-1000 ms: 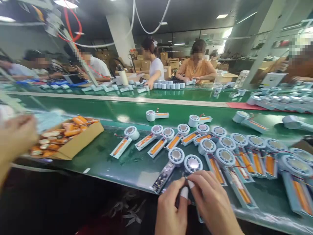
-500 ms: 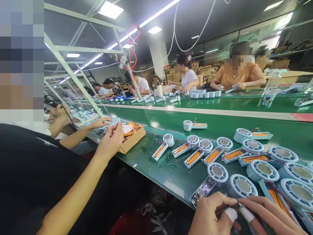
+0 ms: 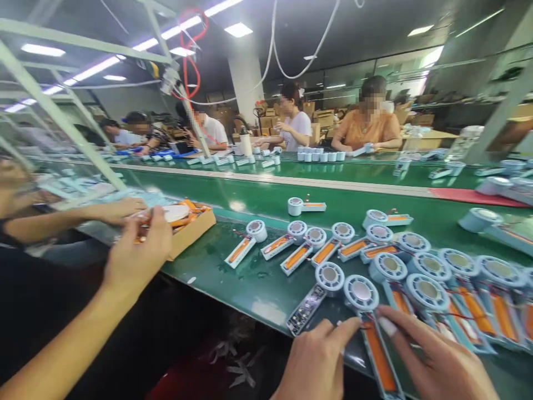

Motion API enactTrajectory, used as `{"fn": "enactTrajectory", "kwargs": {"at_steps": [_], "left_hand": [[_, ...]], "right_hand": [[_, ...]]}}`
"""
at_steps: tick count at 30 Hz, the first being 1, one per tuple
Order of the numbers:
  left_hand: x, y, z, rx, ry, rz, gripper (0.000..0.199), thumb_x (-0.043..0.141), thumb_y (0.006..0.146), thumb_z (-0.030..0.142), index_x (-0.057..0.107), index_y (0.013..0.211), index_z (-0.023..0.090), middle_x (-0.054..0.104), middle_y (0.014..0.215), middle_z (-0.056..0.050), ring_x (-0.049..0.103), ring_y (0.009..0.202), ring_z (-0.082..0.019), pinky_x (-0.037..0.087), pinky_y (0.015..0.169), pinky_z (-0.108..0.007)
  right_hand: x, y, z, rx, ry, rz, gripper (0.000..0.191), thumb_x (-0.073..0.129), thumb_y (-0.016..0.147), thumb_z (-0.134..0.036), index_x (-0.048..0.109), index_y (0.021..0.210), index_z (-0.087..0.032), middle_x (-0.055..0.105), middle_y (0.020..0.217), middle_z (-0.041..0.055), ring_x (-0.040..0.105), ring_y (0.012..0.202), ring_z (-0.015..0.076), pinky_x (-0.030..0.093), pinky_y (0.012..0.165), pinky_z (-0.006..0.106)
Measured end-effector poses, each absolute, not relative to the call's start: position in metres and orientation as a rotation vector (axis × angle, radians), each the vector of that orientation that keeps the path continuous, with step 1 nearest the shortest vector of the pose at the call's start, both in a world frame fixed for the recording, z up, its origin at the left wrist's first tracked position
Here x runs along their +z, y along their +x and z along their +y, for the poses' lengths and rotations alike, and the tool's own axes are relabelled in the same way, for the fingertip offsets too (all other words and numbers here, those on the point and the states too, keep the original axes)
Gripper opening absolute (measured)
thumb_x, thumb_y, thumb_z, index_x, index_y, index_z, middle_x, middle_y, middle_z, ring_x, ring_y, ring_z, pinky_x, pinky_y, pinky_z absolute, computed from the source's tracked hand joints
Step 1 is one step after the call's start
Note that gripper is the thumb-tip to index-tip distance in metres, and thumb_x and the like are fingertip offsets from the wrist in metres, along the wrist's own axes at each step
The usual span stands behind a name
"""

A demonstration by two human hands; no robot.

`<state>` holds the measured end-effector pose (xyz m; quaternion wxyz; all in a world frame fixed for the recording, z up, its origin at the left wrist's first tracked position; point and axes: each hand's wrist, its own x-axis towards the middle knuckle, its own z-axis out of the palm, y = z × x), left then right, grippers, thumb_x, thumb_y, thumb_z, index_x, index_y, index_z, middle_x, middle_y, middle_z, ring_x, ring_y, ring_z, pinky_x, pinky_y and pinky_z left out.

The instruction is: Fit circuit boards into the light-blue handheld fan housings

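Note:
A light blue handheld fan (image 3: 361, 292) with a round grey-centred head lies before me. Its uncovered handle holds an orange battery (image 3: 380, 355), with thin red wires at the neck. My left hand (image 3: 318, 358) is closed, its fingertips at the left side of the neck. From the right, my right hand (image 3: 437, 353) pinches at the neck near the wires, a white cover on one fingertip. Exactly what lies between the fingertips is partly hidden. Just left is another fan (image 3: 330, 276), its handle showing a dark circuit board (image 3: 307, 311).
Several similar open fans (image 3: 428, 289) crowd the right side of the green bench (image 3: 233, 289). At left, a co-worker's hand (image 3: 139, 250) is beside a cardboard box (image 3: 191, 233) of orange batteries. People sit across the green conveyor (image 3: 250, 189).
My view has turned right, shifting the scene leftward. My hands, earlier close together over a small item, are now apart on either side of the fan's neck, its battery handle visible between them.

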<state>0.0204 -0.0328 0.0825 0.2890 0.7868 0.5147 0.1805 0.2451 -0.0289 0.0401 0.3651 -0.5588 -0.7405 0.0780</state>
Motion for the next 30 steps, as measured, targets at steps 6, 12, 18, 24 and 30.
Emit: {"fn": "enactTrajectory", "kwargs": {"at_steps": [6, 12, 18, 24, 30], "left_hand": [[0.070, 0.020, -0.029, 0.429, 2.211, 1.389, 0.070, 0.033, 0.083, 0.000, 0.062, 0.137, 0.035, 0.071, 0.111, -0.010, 0.075, 0.094, -0.027, 0.060, 0.079, -0.036], [0.065, 0.019, -0.026, 0.824, 1.536, 1.337, 0.041, 0.044, 0.096, 0.030, 0.056, 0.135, 0.025, 0.076, 0.102, -0.008, 0.070, 0.068, -0.019, 0.059, 0.068, -0.030], [0.072, 0.028, -0.028, 0.918, 1.312, 1.324, 0.030, 0.050, 0.092, 0.037, 0.060, 0.115, 0.022, 0.077, 0.100, -0.008, 0.069, 0.062, -0.017, 0.056, 0.058, -0.027], [0.075, 0.026, -0.029, 0.887, 1.491, 1.372, 0.031, 0.048, 0.092, 0.036, 0.065, 0.114, 0.023, 0.078, 0.101, -0.009, 0.073, 0.069, -0.021, 0.057, 0.056, -0.027], [0.074, 0.028, -0.031, 0.933, 1.672, 1.393, 0.033, 0.047, 0.093, 0.032, 0.071, 0.113, 0.019, 0.079, 0.106, -0.012, 0.077, 0.082, -0.025, 0.062, 0.071, -0.032]], "right_hand": [[0.067, 0.195, -0.014, 0.812, -1.392, -1.327, 0.033, 0.066, 0.088, -0.051, 0.072, 0.097, -0.019, 0.079, 0.086, 0.0086, 0.076, 0.075, 0.0235, 0.062, 0.063, 0.027], [0.067, 0.199, -0.020, 1.012, -1.339, -1.357, 0.029, 0.065, 0.091, -0.043, 0.077, 0.104, -0.020, 0.078, 0.098, 0.0082, 0.074, 0.093, 0.0260, 0.060, 0.083, 0.035], [0.075, 0.194, -0.023, 1.000, -1.470, -1.458, 0.025, 0.058, 0.093, -0.039, 0.074, 0.095, -0.020, 0.075, 0.082, 0.0049, 0.071, 0.079, 0.0226, 0.056, 0.075, 0.033], [0.079, 0.193, -0.021, 1.036, -1.465, -1.502, 0.023, 0.055, 0.092, -0.037, 0.072, 0.091, -0.021, 0.071, 0.085, 0.0032, 0.066, 0.080, 0.0202, 0.052, 0.074, 0.030], [0.084, 0.193, -0.022, 0.844, -1.467, -1.645, 0.015, 0.053, 0.090, -0.026, 0.066, 0.086, -0.022, 0.065, 0.076, 0.0003, 0.059, 0.067, 0.0158, 0.047, 0.062, 0.026]]}}
